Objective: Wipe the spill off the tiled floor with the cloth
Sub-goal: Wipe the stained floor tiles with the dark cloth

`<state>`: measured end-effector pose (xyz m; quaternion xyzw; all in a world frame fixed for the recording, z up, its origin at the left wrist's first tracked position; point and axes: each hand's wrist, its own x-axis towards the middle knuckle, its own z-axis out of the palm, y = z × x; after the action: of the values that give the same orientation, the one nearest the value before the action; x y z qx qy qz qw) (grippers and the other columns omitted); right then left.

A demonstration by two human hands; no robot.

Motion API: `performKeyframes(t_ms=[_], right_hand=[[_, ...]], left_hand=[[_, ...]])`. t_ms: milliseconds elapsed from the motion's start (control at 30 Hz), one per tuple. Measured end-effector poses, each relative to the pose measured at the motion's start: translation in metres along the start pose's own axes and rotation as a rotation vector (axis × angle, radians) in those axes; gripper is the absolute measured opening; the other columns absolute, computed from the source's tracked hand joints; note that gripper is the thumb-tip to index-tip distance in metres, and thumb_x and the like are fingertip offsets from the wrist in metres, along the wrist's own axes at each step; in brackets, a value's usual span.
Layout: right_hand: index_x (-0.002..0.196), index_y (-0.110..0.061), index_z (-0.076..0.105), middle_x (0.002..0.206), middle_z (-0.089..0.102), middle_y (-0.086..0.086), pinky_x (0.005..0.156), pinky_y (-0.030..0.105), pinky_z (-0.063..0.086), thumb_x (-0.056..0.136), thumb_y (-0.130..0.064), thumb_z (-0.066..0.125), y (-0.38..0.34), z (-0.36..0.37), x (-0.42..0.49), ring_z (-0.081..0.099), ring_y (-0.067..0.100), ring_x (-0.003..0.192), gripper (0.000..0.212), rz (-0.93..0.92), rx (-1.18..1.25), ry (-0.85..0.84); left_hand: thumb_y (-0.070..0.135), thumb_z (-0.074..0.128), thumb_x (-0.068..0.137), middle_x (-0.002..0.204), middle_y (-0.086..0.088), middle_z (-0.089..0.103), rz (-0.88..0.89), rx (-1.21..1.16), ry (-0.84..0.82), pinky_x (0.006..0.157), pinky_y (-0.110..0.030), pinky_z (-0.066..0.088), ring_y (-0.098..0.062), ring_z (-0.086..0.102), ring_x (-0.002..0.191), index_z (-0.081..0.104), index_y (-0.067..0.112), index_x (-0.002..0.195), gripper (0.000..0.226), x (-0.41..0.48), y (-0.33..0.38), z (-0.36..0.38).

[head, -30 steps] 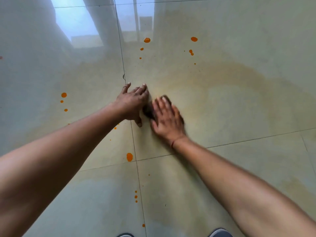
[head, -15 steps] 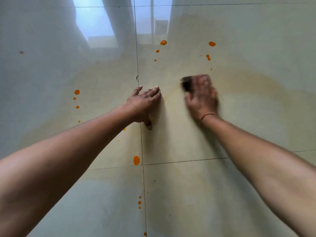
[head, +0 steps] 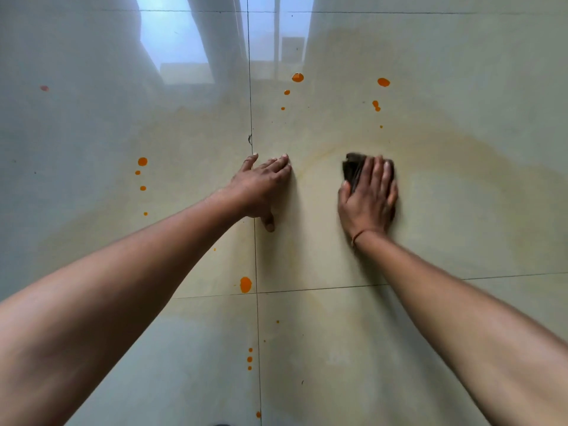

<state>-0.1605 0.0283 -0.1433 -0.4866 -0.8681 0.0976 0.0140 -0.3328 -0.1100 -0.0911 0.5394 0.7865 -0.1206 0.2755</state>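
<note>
1. Head view: your right hand (head: 368, 195) lies flat on the dark cloth (head: 353, 169). The fingers are straight and spread, pressing it onto the tiled floor (head: 479, 72). The hand's outline is slightly blurred.
2. The cloth sits crumpled under your right palm and fingers. Only its far-left part sticks out, beyond your index finger and thumb.
3. Your left hand (head: 261, 189) rests palm down on the bare floor, just to the left of the cloth and apart from it. Its fingers are straight, its thumb is spread towards you, and it holds nothing.
4. The spill (head: 461, 155) shows as a pale yellowish smear curving across the tile around and beyond your right hand.
5. Orange drops (head: 245, 284) lie scattered about:
   - a large one near the grout crossing (head: 256, 292) between your forearms;
   - a string of small ones to the left of your left hand;
   - several on the far tile ahead of both hands;
   - a few close to the bottom edge.
6. A thin thread band (head: 361, 233) circles your right wrist.
7. The glossy floor reflects a bright window (head: 175, 41) at the top left.
</note>
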Motion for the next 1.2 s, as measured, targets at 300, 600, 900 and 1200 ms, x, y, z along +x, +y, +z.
performKeyframes(t_ms=[300,600,900,1200], right_hand=[[0.149,-0.016,0.027,0.156,0.027,0.011,0.115,0.045,0.02,0.083,-0.043,0.036,0.004,-0.005,0.017,0.022,0.026,0.144,0.073,-0.413,-0.005,-0.129],[0.147,-0.018,0.032,0.153,0.034,0.012,0.107,0.049,0.033,0.081,-0.044,0.041,0.047,-0.011,-0.01,0.029,0.025,0.14,0.072,-0.863,-0.092,-0.218],[0.148,-0.018,0.029,0.155,0.031,0.01,0.108,0.045,0.031,0.083,-0.045,0.042,0.036,-0.016,-0.054,0.026,0.024,0.143,0.072,-0.914,-0.142,-0.254],[0.149,-0.013,0.029,0.156,0.028,0.011,0.112,0.044,0.021,0.087,-0.046,0.029,-0.016,0.002,-0.051,0.023,0.025,0.145,0.07,-0.644,-0.087,-0.215]], left_hand=[[0.047,0.089,0.052,0.163,0.0,-0.007,0.0,-0.027,0.004,0.119,-0.047,-0.002,-0.016,0.002,0.15,0.001,0.016,0.155,0.139,0.0,0.0,0.002],[0.044,0.09,0.053,0.163,0.0,-0.008,0.001,-0.063,0.008,0.119,-0.046,-0.001,-0.014,0.001,0.15,0.001,0.016,0.155,0.139,-0.002,0.0,0.0],[0.045,0.09,0.052,0.163,0.0,-0.007,0.001,-0.071,0.014,0.119,-0.044,0.001,-0.015,0.001,0.15,0.002,0.018,0.156,0.138,-0.001,0.0,0.001],[0.046,0.089,0.055,0.163,-0.002,-0.008,0.024,-0.037,0.018,0.119,-0.044,0.002,-0.016,0.002,0.15,0.001,0.016,0.156,0.137,0.0,-0.002,0.001]])
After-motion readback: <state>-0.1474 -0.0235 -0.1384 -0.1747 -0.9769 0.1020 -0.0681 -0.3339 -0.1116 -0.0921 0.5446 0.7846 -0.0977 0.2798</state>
